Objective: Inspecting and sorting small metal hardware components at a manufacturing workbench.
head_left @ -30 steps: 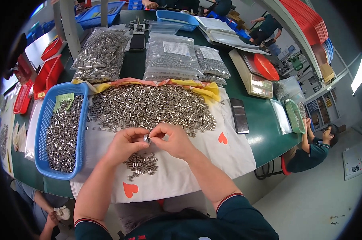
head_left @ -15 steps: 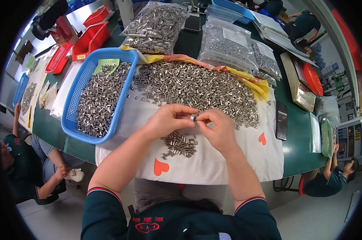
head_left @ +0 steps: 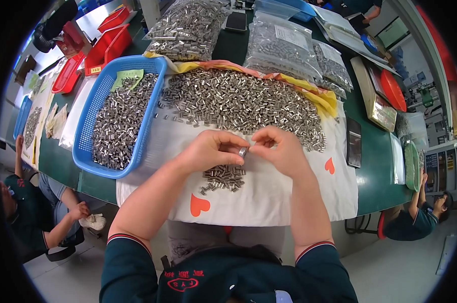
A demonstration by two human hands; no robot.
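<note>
Green table (head_left: 380, 187) under white cloth (head_left: 269, 212), head view. Pinching metal ring (head_left: 243, 151) in left hand (head_left: 212, 147), right of blue basket (head_left: 85, 129). With right hand (head_left: 282, 150), curling fingers just beside ring; can't tell if grasping anything. Big heap of metal cylinders (head_left: 248, 101) also right of basket, more inside it.
</note>
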